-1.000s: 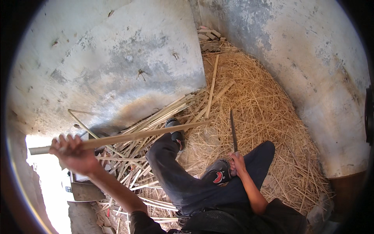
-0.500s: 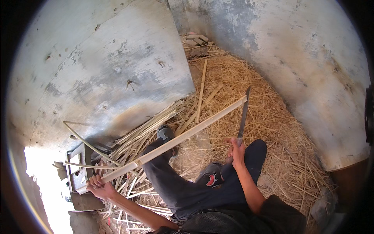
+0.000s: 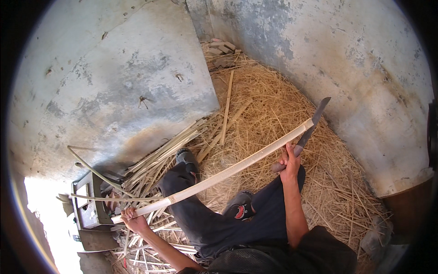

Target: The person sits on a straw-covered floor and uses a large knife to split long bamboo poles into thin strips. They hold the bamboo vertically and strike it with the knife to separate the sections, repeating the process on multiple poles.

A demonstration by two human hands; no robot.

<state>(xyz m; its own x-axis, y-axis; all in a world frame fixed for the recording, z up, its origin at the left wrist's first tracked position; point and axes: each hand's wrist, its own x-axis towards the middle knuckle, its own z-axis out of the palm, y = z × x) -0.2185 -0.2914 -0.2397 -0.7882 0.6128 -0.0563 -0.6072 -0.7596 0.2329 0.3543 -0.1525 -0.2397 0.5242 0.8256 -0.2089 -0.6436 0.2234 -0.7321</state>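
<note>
Left fingers [image 3: 129,213] grasp a slat [image 3: 237,166], right fingers [image 3: 284,158] a knife [image 3: 320,111] — right forearm [image 3: 294,214] apparently raised.

A weathered wall [image 3: 132,73], patched white and grey, stands on the left, with a dark, spiky mark [image 3: 143,101] low on it. A second stained wall [image 3: 337,77] curves down the right. Broken bricks [image 3: 222,47] are heaped near the corner between them. Tangled straw [image 3: 264,98] covers much of the floor. At the lower left, a grey frame [image 3: 93,211] stands beside a bright gap [image 3: 50,228].
</note>
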